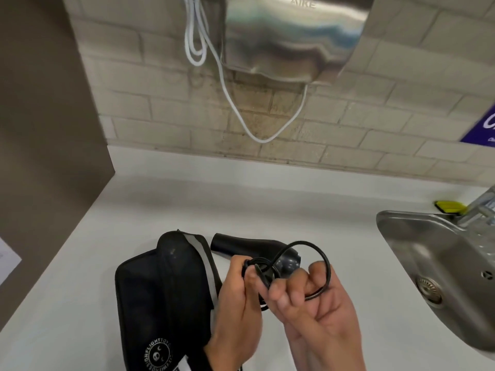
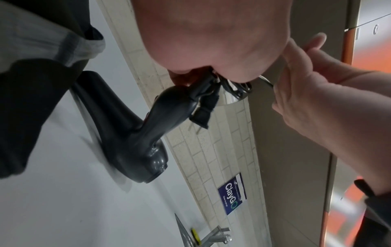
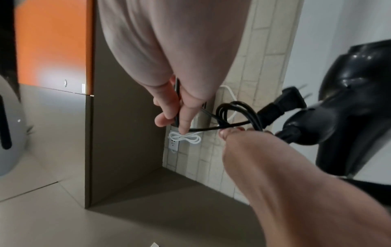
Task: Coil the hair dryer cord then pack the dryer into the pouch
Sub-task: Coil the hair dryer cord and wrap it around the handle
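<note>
The black hair dryer (image 1: pixel 249 246) lies on the white counter (image 1: pixel 241 199), nozzle to the left. Beside it on the left lies the black pouch (image 1: pixel 160 290), with a grey lining at its mouth. My left hand (image 1: pixel 249 274) grips a bunch of small loops of the black cord (image 1: pixel 308 245) just above the dryer's handle. My right hand (image 1: pixel 294 287) pinches a larger loop of the same cord to the right. In the right wrist view the plug (image 3: pixel 283 103) sticks out of the coil (image 3: pixel 232 113) near the dryer (image 3: pixel 317 123). The left wrist view shows the plug (image 2: pixel 203 113) hanging under my palm.
A steel sink (image 1: pixel 428 263) with a faucet (image 1: pixel 479 207) and a yellow item (image 1: pixel 450 206) is at the right. A steel wall hand dryer (image 1: pixel 294 30) with a drooping white cable (image 1: pixel 257 129) hangs on the tiled wall. A brown partition (image 1: pixel 40 129) bounds the left.
</note>
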Motion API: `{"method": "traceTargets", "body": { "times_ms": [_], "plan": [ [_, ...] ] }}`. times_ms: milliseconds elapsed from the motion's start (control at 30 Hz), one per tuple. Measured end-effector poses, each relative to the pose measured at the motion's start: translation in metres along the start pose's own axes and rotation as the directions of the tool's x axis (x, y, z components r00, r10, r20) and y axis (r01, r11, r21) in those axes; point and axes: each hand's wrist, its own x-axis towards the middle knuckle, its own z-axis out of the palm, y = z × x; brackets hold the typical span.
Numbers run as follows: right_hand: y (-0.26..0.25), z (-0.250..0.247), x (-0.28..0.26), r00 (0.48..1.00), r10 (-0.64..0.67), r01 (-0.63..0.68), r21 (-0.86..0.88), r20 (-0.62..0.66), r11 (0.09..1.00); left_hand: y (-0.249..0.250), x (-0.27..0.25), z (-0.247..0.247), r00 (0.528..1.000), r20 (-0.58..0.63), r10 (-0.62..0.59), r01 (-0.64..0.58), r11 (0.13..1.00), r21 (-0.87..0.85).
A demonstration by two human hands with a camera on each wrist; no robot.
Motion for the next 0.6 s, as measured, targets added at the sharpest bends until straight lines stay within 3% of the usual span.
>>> {"method": "traceTargets", "body": {
  "times_ms": [100, 200, 300, 433, 600],
  "plan": [
    [0.001, 0.000, -0.002, 0.991, 0.053, -0.068, 0.112, 0.126, 0.991, 0.004, -0.003, 0.000, 0.999, -0.006, -0.038, 0.037, 0.993, -0.113],
    [-0.022, -0.001, -0.003, 0.975, 0.194, -0.216, 0.278, 0.105, 0.936, 0.005, 0.001, -0.003, 0.998, -0.053, 0.018, -0.020, 0.999, -0.041],
    [-0.046, 0.004, -0.012, 0.962, 0.274, -0.272, 0.200, 0.022, 0.941, 0.000, 0.006, -0.008, 0.991, -0.053, 0.126, -0.121, 0.989, 0.088],
    [-0.071, 0.002, -0.018, 0.942, 0.313, -0.313, 0.023, -0.121, 0.950, -0.003, 0.011, -0.014, 0.986, 0.002, 0.164, -0.162, 0.972, 0.172],
    [-0.097, -0.011, -0.016, 0.916, 0.382, -0.382, 0.022, -0.125, 0.924, -0.006, 0.008, -0.013, 0.980, 0.083, 0.183, -0.197, 0.955, 0.220]
  ]
}}
